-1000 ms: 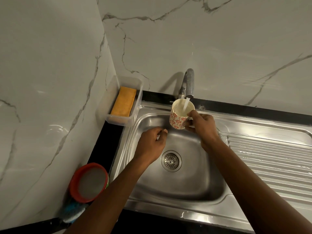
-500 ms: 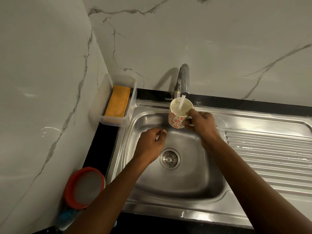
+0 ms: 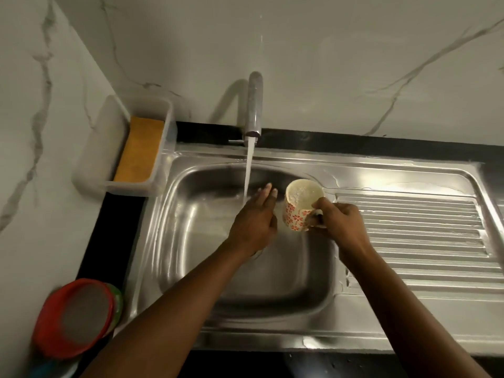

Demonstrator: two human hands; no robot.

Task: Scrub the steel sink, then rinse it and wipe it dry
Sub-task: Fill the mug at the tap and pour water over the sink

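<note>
Our left hand (image 3: 253, 225) reaches forward, fingers straight, under the tap stream (image 3: 249, 170); our right hand (image 3: 339, 223), fingers curled, grips the floral mug (image 3: 297, 215)

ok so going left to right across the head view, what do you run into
red-rimmed round dish → orange sponge → left hand → patterned mug → right hand → ribbed drainboard

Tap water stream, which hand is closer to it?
Left. The left hand is at the foot of the water stream; the right hand grips the mug farther right.
</note>
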